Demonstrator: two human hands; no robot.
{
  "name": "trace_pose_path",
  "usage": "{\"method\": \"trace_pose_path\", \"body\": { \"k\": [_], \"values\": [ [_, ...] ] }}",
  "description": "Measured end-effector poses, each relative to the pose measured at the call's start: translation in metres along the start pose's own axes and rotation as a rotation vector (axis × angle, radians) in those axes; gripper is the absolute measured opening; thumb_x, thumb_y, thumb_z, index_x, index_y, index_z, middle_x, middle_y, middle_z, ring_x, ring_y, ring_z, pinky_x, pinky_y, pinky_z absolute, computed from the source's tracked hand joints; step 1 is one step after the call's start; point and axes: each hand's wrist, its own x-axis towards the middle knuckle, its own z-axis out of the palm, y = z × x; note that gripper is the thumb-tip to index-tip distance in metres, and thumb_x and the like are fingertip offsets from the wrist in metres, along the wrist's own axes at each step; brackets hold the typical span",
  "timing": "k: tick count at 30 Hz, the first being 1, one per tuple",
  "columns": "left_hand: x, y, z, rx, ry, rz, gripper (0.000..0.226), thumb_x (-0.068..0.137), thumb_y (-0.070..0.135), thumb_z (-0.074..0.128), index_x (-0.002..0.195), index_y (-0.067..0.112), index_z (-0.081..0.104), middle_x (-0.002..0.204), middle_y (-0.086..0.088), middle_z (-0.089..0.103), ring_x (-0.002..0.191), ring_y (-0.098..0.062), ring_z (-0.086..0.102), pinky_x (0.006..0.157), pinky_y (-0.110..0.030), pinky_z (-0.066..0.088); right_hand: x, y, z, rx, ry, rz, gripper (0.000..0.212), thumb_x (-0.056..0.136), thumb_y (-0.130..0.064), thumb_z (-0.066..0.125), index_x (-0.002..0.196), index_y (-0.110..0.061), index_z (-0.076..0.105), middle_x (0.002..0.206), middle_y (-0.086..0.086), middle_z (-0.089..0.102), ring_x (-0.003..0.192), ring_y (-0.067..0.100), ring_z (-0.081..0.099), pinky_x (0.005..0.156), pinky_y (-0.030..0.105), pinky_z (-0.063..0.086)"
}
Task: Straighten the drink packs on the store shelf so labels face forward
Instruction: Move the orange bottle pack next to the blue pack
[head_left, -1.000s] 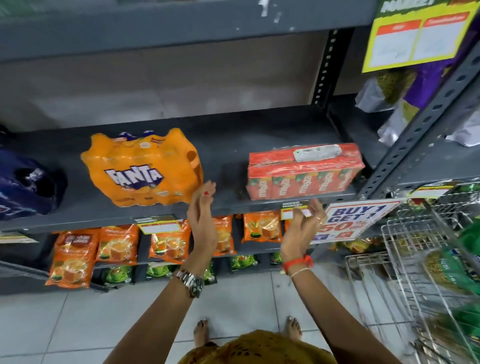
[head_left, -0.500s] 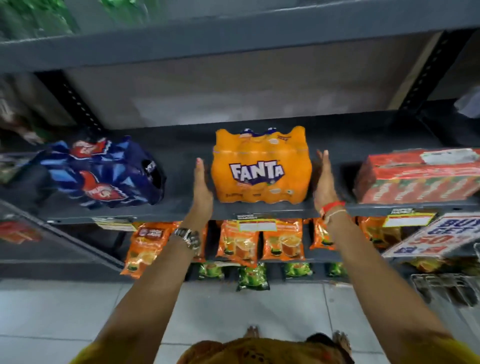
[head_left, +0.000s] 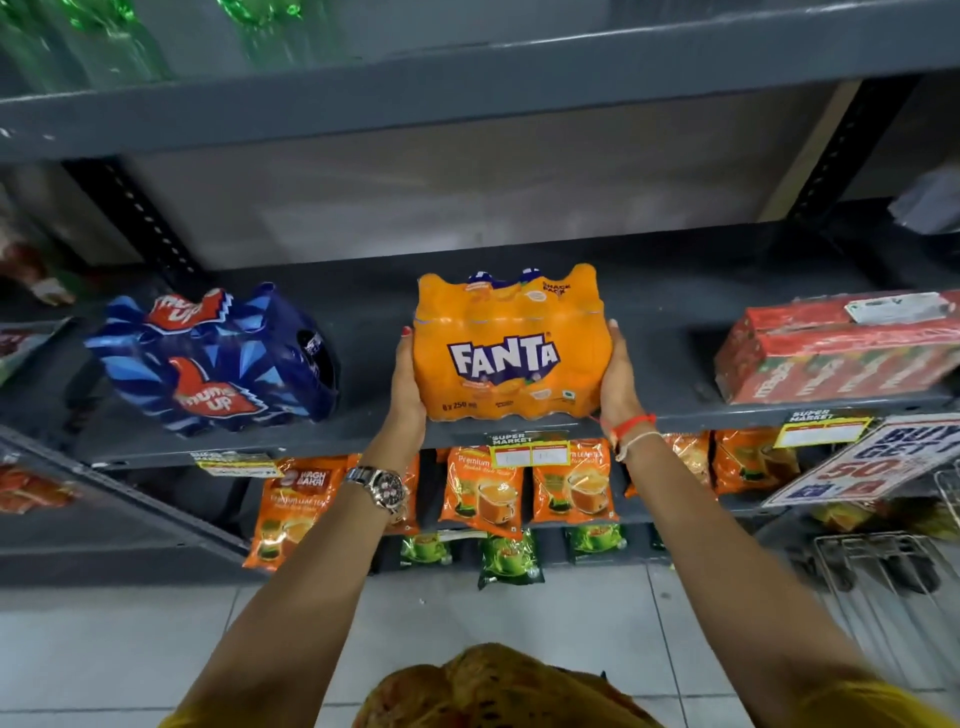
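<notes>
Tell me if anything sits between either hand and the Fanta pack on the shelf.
Nothing visible does. The left hand lies flat against the Fanta pack's left side and the right hand against its right side, both touching the wrap. The Thums Up pack and the red carton pack stand well apart on the shelf.

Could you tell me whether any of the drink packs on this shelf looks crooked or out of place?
Yes: the blue Thums Up pack at the left sits skewed, its label tilted and turned aside. The Fanta pack, held between the left hand and right hand, faces forward.
</notes>
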Motion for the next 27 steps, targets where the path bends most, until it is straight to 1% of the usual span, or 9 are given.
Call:
{"method": "trace_pose_path", "body": {
  "k": [3, 6, 9, 12, 14, 16, 20, 23, 27],
  "values": [
    [-0.005, 0.002, -0.002, -0.017, -0.017, -0.02, 0.056, 0.078, 0.07, 0.038, 0.107, 0.029, 0.062, 0.085, 0.005, 0.077, 0.08, -0.014, 0.073, 0.058, -0.03, 0.058, 0.007, 0.003, 0.005, 0.008, -0.02, -0.042, 0.047, 0.093, -0.06, 0.022, 0.106, -0.029, 0.055, 0.089, 0.0, 0.067, 0.074, 0.015, 0.067, 0.046, 0.022, 0.056],
    [-0.008, 0.005, -0.001, 0.001, -0.007, -0.033, 0.052, 0.082, 0.069, 0.035, 0.106, 0.031, 0.062, 0.084, 0.007, 0.077, 0.079, -0.013, 0.073, 0.057, -0.029, 0.057, 0.014, 0.007, 0.001, 0.006, 0.006, -0.059, 0.046, 0.091, -0.064, 0.026, 0.097, -0.033, 0.059, 0.075, -0.005, 0.074, 0.061, 0.012, 0.073, 0.046, 0.023, 0.056],
    [-0.009, 0.006, -0.001, 0.028, 0.021, -0.017, 0.046, 0.087, 0.063, 0.034, 0.105, 0.031, 0.062, 0.085, 0.008, 0.077, 0.079, -0.01, 0.072, 0.061, -0.029, 0.059, 0.018, 0.013, 0.0, -0.016, 0.054, -0.086, 0.046, 0.09, -0.065, 0.027, 0.109, -0.035, 0.057, 0.091, -0.003, 0.072, 0.073, 0.013, 0.074, 0.055, 0.027, 0.058],
    [-0.02, 0.004, -0.01, 0.057, 0.282, 0.171, 0.042, 0.092, 0.046, 0.043, 0.121, 0.018, 0.058, 0.119, 0.0, 0.065, 0.104, -0.01, 0.061, 0.094, -0.029, 0.048, 0.015, 0.035, -0.002, 0.06, 0.284, -0.277, 0.045, 0.095, -0.047, 0.038, 0.13, -0.021, 0.049, 0.118, 0.003, 0.061, 0.103, 0.017, 0.062, 0.086, 0.036, 0.053],
    [-0.035, -0.001, -0.023, 0.016, 0.42, 0.3, 0.033, 0.095, 0.027, 0.044, 0.119, 0.009, 0.058, 0.121, -0.006, 0.062, 0.109, -0.014, 0.058, 0.096, -0.027, 0.044, -0.006, 0.061, -0.002, 0.067, 0.394, -0.433, 0.033, 0.096, -0.027, 0.044, 0.125, -0.011, 0.051, 0.119, 0.001, 0.057, 0.109, 0.013, 0.056, 0.093, 0.026, 0.047],
    [-0.051, -0.016, -0.046, 0.01, 0.493, 0.351, 0.029, 0.095, 0.019, 0.042, 0.114, 0.005, 0.06, 0.11, -0.006, 0.065, 0.101, -0.015, 0.061, 0.087, -0.025, 0.048, -0.033, 0.091, 0.002, 0.011, 0.425, -0.561, 0.023, 0.095, -0.017, 0.047, 0.116, -0.014, 0.054, 0.114, -0.003, 0.058, 0.108, 0.007, 0.056, 0.091, 0.017, 0.046],
    [-0.066, -0.029, -0.103, -0.045, 0.698, 0.354, 0.019, 0.092, 0.012, 0.042, 0.1, 0.011, 0.06, 0.089, 0.006, 0.062, 0.076, -0.004, 0.056, 0.064, -0.019, 0.044, -0.062, 0.136, 0.034, -0.205, 0.242, -0.69, 0.018, 0.089, -0.005, 0.048, 0.103, -0.008, 0.058, 0.098, -0.008, 0.06, 0.087, -0.011, 0.056, 0.077, 0.006, 0.043],
    [-0.056, -0.014, -0.143, -0.064, 0.871, 0.347, 0.024, 0.09, 0.005, 0.04, 0.105, -0.004, 0.056, 0.09, 0.001, 0.056, 0.078, -0.004, 0.052, 0.074, -0.026, 0.043, -0.062, 0.144, 0.074, -0.275, 0.073, -0.636, 0.017, 0.088, -0.008, 0.049, 0.1, -0.006, 0.061, 0.101, 0.008, 0.063, 0.094, 0.006, 0.059, 0.083, 0.019, 0.046],
    [-0.042, 0.029, -0.21, -0.016, 0.944, 0.444, 0.033, 0.088, 0.003, 0.044, 0.119, -0.006, 0.049, 0.113, -0.017, 0.05, 0.101, -0.024, 0.052, 0.09, -0.03, 0.045, -0.054, 0.15, 0.159, -0.359, -0.204, -0.547, 0.011, 0.091, -0.012, 0.051, 0.096, -0.014, 0.061, 0.11, 0.006, 0.059, 0.101, 0.014, 0.057, 0.091, 0.029, 0.045]
  ]
}}
